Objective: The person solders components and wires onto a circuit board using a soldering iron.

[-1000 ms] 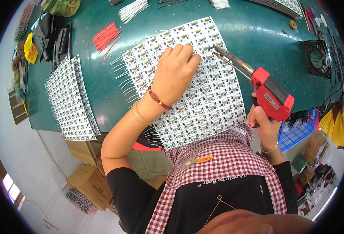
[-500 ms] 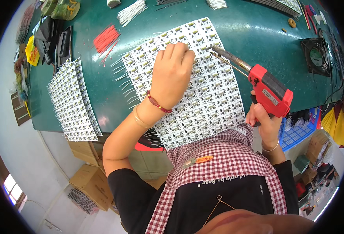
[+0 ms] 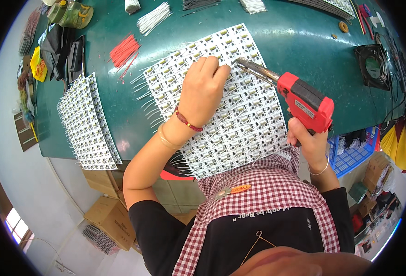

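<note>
A white panel of small circuit boards lies on the green table in front of me, its lower edge against my checked apron. Thin white wires stick out along its left side. My left hand is closed over the panel's upper middle, fingertips pinched down; what they hold is hidden. My right hand grips a red and black soldering gun by its handle. The gun's metal tip points left and rests at or just above the panel, a short way right of my left fingers.
More board panels overhang the table's left edge. Beyond my panel lie bundles of red wires and white wires. A black fan stands at the right; a blue basket sits below the table's right edge.
My right hand has brought the soldering gun left, so its tip is closer to my left fingers. The left hand stays pinched on the panel, barely shifted.
</note>
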Tool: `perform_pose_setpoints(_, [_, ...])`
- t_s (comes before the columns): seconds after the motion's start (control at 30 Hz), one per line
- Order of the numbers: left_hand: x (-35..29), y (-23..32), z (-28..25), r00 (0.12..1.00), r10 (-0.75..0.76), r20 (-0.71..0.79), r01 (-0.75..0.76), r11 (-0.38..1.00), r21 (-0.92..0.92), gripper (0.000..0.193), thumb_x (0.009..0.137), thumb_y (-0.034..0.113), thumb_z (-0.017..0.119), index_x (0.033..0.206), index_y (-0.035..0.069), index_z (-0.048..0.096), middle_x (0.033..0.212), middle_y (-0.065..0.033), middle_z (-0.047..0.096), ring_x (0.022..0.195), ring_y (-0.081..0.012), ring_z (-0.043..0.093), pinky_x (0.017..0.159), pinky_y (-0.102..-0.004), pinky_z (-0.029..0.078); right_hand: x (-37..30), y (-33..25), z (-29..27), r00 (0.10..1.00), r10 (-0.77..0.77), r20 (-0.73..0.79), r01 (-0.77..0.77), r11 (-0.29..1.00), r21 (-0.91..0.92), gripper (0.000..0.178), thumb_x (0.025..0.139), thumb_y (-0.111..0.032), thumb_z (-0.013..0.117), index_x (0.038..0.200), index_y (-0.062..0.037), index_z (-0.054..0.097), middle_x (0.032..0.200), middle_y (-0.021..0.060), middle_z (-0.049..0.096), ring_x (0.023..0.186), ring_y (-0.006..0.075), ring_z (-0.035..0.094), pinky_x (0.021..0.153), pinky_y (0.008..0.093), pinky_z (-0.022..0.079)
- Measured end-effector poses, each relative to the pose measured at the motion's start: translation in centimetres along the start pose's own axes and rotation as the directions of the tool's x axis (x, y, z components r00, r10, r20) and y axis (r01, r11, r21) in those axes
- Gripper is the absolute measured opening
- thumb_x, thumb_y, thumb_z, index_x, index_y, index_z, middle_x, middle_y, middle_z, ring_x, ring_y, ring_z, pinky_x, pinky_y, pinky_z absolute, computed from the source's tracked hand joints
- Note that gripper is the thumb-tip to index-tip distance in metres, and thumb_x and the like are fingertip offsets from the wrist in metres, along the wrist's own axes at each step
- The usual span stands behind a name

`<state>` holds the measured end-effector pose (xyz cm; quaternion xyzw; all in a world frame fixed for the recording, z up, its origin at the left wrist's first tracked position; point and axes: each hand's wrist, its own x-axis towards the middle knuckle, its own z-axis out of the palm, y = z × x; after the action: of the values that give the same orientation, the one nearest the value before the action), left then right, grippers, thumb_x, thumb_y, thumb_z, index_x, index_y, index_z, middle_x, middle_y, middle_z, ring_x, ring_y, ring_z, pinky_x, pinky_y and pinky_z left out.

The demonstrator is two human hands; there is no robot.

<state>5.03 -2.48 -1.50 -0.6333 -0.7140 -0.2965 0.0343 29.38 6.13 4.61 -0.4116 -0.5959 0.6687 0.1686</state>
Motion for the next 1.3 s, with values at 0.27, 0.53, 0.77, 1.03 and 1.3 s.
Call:
perform_pose_setpoints(0.27, [-0.1, -0.1, 0.0, 1.0, 0.001, -0.007, -0.001, 1.0, -0.016, 0.019, 0.069, -0.007, 0.065, 0.084, 0.004, 0.064, 0.074, -0.0083, 0.046, 0.071, -0.0254, 0.052, 0.064, -0.0364, 0.045, 0.4, -0.1, -0.1, 0.998, 0.021, 0.061, -0.016, 0.997, -0.074, 0.017, 0.091, -0.004, 0.059, 0.105, 0.0045, 0.056, 0.063, 0.0025, 0.055, 0.051, 0.0094, 0.052, 0.048, 0.0242, 0.043])
perform_pose_setpoints(0.53, [0.0, 0.0, 0.0, 1.0, -0.005, -0.003, 0.005, 1.0, -0.017, 0.018, 0.068, -0.006, 0.064, 0.083, 0.004, 0.064, 0.073, -0.0082, 0.045, 0.071, -0.0251, 0.052, 0.064, -0.0364, 0.044, -0.6, 0.3, -0.7, 0.996, 0.08, -0.044, -0.077, 0.995, 0.063, 0.026, 0.085, -0.007, 0.072, 0.107, 0.0001, 0.061, 0.082, 0.0014, 0.062, 0.059, 0.0066, 0.056, 0.05, 0.0211, 0.046])
perform_pose_setpoints(0.77, [-0.2, 0.1, -0.3, 1.0, 0.01, 0.007, -0.01, 1.0, 0.018, 0.017, 0.07, -0.004, 0.065, 0.083, 0.005, 0.064, 0.074, -0.0073, 0.047, 0.071, -0.0245, 0.052, 0.065, -0.0354, 0.043, -0.7, 0.4, -0.7, 0.996, 0.078, -0.038, -0.075, 0.994, 0.084, 0.023, 0.086, -0.006, 0.071, 0.106, -0.0006, 0.061, 0.081, 0.0009, 0.061, 0.058, 0.0065, 0.054, 0.05, 0.0219, 0.045])
perform_pose_setpoints(1.03, [1.2, -0.2, -1.7, 0.999, -0.005, -0.044, 0.009, 0.996, 0.086, 0.014, 0.074, -0.001, 0.068, 0.085, 0.007, 0.066, 0.076, -0.0064, 0.051, 0.071, -0.0239, 0.053, 0.064, -0.0351, 0.042, 0.0, -0.6, -0.3, 0.997, 0.063, -0.038, -0.06, 0.995, 0.082, 0.02, 0.086, -0.006, 0.07, 0.102, -0.0004, 0.061, 0.077, 0.001, 0.06, 0.056, 0.0071, 0.054, 0.049, 0.0224, 0.043])
perform_pose_setpoints(1.3, [1.8, -0.8, -1.4, 0.998, -0.038, -0.041, 0.039, 0.999, 0.03, 0.011, 0.075, 0.001, 0.07, 0.084, 0.007, 0.066, 0.076, -0.0056, 0.053, 0.07, -0.0245, 0.053, 0.065, -0.0359, 0.043, -0.1, -0.2, -0.7, 0.997, 0.066, -0.046, -0.061, 0.993, 0.096, 0.02, 0.086, -0.006, 0.07, 0.102, -0.0006, 0.06, 0.075, 0.0006, 0.059, 0.055, 0.0071, 0.054, 0.049, 0.023, 0.043])
